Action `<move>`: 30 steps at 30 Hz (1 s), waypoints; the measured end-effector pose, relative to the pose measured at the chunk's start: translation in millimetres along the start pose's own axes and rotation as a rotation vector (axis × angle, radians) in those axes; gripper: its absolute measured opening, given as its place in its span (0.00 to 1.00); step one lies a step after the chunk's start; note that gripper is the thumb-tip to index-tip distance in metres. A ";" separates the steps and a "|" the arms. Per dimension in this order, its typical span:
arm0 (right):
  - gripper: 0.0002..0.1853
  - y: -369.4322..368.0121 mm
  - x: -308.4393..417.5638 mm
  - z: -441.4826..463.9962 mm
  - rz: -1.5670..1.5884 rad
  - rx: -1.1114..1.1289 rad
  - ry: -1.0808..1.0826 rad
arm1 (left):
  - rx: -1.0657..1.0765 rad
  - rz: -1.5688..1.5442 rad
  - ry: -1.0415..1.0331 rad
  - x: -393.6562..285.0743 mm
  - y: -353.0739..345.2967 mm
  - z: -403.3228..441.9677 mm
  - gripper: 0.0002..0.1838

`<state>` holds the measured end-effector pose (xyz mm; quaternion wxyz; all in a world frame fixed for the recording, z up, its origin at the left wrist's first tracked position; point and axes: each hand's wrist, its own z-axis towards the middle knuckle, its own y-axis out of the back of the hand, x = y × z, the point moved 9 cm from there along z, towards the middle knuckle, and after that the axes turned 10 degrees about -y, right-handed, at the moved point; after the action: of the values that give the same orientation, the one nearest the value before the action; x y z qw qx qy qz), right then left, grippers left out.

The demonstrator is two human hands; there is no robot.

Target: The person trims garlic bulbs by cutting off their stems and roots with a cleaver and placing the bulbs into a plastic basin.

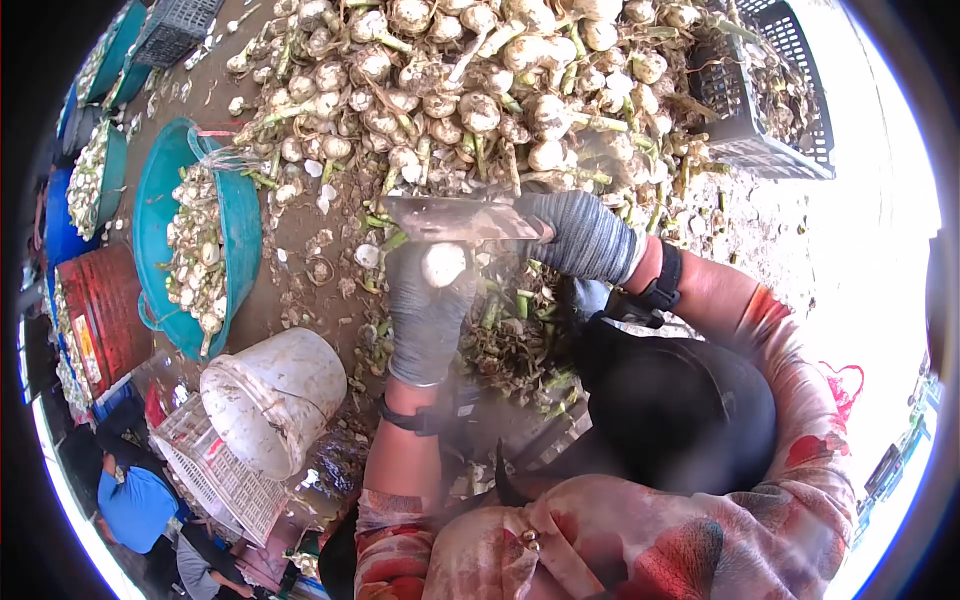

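Largest first: heap of bulbs (480, 112) ahead of the worker, rounded, off-white to tan, soil-stained, with papery skins, stringy roots and thick green-to-straw stalks. Brown ground (300, 235) beside it, littered with pale flakes of skin.

Left of the heap, teal tub (240, 235), smooth-walled and flexible, bulbs lying inside. Nearer the worker, white bucket (275, 390), rounded and dirt-smeared, tipped over near a pale lattice crate (215, 460). Red tub (105, 320) farther left, ribbed wall. Black crate (770, 155) at the heap's right edge, rigid perforated plastic, dry brown plant scraps inside.

Between the forearms and under the hands, cut green stalks (500, 315), short and tubular, mixed with wilted leaf.

Both hands in grey knit gloves, cuffs ribbed. Right hand (590, 237): closed snugly round the near end of a blade (455, 219); handle hidden by the glove. Blade broad, flat, metallic, smudged, lying crosswise just beyond the held bulb. Left hand (428, 310): palm turned up, holding one bulb (443, 265); exact finger spread hidden by bulb and blade. Smallest noted, that bulb: round, clean white, smoother than those in the heap.
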<state>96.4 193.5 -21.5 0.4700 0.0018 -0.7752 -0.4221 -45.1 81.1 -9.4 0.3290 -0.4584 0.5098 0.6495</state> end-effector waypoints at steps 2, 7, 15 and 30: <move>0.12 -2.1 15.0 -0.1 -0.042 0.026 0.076 | -0.142 -0.177 0.030 1.8 3.2 0.6 0.25; 0.12 -26.6 -3.6 -11.9 0.012 0.076 0.048 | -0.385 -0.406 0.326 37.3 25.4 -13.1 0.22; 0.19 -40.4 -12.0 -7.8 0.283 0.130 -0.133 | -0.570 -0.699 0.552 81.2 9.2 -33.3 0.18; 0.13 -27.8 10.6 -6.0 -0.059 0.222 0.071 | 0.030 0.328 0.093 56.9 5.0 -8.5 0.12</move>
<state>83.9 167.4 -30.8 0.4813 0.0914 -0.7997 -0.3470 -68.1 69.3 -61.1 0.2014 -0.3934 0.6022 0.6648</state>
